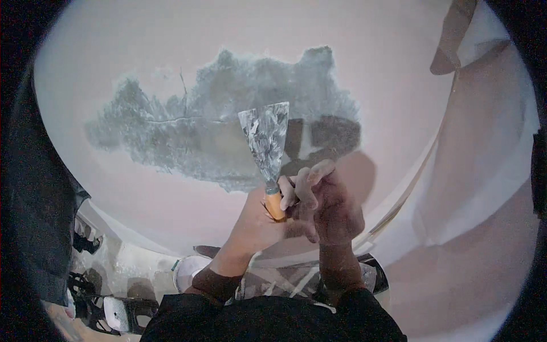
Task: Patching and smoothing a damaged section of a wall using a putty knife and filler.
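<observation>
A putty knife (265,134) with a broad metal blade smeared in white and grey points up in front of the wall. My left hand (259,221) is closed around its orange handle (274,204). Close beside the handle, on the right, is my right hand (337,208). Its bent fingers reach left toward the handle and its thumb stands apart below them; whether the fingertips touch the handle cannot be told. Beyond the blade lies a rough grey patch (228,91) on the pale pinkish wall (165,196), with a thin crack across it.
Pale sheeting (478,137) hangs in folds along the right side. Below, a white bucket (191,272) is partly hidden by my left arm. At lower left are a dark stool-like frame with a white object (116,313) and a smudged pale floor (128,256).
</observation>
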{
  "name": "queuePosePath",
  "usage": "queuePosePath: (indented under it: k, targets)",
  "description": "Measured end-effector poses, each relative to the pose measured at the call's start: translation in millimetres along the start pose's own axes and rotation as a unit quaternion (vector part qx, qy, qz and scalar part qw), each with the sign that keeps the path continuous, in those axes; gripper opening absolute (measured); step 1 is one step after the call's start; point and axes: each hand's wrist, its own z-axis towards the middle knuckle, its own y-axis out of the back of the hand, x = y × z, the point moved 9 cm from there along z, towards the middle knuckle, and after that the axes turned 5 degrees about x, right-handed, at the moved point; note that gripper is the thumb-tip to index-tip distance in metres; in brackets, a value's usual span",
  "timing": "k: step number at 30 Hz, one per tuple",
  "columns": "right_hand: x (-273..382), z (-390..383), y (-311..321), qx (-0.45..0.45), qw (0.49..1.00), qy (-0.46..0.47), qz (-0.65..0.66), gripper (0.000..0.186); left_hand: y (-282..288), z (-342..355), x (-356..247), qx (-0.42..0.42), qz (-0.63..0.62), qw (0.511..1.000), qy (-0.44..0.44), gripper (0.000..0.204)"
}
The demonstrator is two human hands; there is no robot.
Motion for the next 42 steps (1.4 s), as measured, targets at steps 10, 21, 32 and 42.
queuePosePath:
  k: [10, 21, 32, 42]
  targets:
    - [6.3, -20.2, -2.4, -0.047, 0.982, -0.05, -0.176, 0.082, 12.5, -11.5, 11.0, -0.048, -0.066, 0.994, -0.066, 0.049]
    - [4.9, -27.1, -24.7, -0.02, 0.989, -0.072, -0.131, 0.091, 17.6, -17.6, -4.1, -0.159, 0.141, 0.977, 0.024, 0.037]
    - [-3.5, -31.2, -14.8, -0.059, 0.968, -0.058, -0.238, 0.067, 28.6, -34.5, -2.4, -0.253, 0.202, 0.932, -0.161, 0.024]
    - [12.6, -21.8, -11.5, -0.034, 0.99, 0.02, -0.135, 0.095, 27.3, -20.4, -1.9, -0.164, -0.001, 0.983, -0.08, 0.04]
